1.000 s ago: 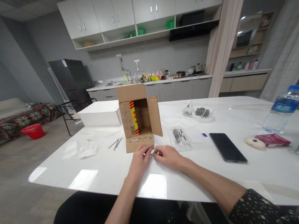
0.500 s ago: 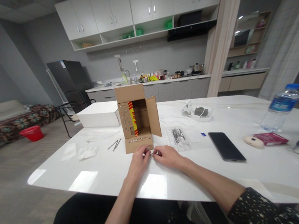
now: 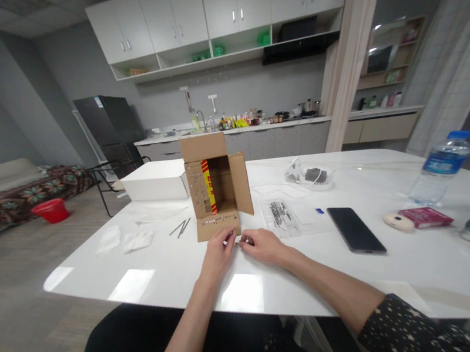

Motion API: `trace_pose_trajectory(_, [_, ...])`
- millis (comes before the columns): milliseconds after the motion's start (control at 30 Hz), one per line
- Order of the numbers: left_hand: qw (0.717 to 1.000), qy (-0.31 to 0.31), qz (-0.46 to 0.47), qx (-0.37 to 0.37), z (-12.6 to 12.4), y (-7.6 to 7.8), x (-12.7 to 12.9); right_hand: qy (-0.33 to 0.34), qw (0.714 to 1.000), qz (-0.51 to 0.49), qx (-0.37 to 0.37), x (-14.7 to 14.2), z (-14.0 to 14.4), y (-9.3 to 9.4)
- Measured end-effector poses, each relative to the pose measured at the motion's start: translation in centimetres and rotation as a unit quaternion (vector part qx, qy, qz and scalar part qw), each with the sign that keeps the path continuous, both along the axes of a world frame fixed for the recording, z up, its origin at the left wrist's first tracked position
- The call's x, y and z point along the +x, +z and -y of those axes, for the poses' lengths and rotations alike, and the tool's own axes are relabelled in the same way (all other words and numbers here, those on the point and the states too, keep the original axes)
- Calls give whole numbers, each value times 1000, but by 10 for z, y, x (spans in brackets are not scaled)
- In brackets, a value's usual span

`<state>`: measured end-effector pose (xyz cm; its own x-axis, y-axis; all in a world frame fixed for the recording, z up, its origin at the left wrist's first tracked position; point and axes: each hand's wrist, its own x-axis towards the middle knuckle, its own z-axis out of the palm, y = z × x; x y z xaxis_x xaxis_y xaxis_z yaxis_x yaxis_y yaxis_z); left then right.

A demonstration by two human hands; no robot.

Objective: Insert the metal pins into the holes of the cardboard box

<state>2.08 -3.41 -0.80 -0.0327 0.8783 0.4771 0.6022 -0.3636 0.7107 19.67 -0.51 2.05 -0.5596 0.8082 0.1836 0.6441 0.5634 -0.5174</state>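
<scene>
Both forearms reach forward; left hand (image 3: 218, 251) and right hand (image 3: 262, 244) meet fingertip to fingertip, fingers curled in a pinching grip.

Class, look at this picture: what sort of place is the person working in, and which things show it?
Probably an office pantry or shared kitchen: wall cabinets, a counter with a sink and a black fridge stand behind the white table.

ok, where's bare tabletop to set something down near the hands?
Free: the near edge of the white table left of the left hand, and the stretch between the right hand and the phone. Crowded: around the cardboard box, with tissues and a screw bag.
</scene>
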Motion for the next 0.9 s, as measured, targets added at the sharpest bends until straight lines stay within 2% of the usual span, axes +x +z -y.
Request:
trace_pose_trajectory(567, [1000,5,-30,0,5,7,3,4,1000,2,8,0,0,0])
trace_pose_trajectory(900, [999,8,-28,-14,4,5,2,-1,1000,9,1,0,0,0])
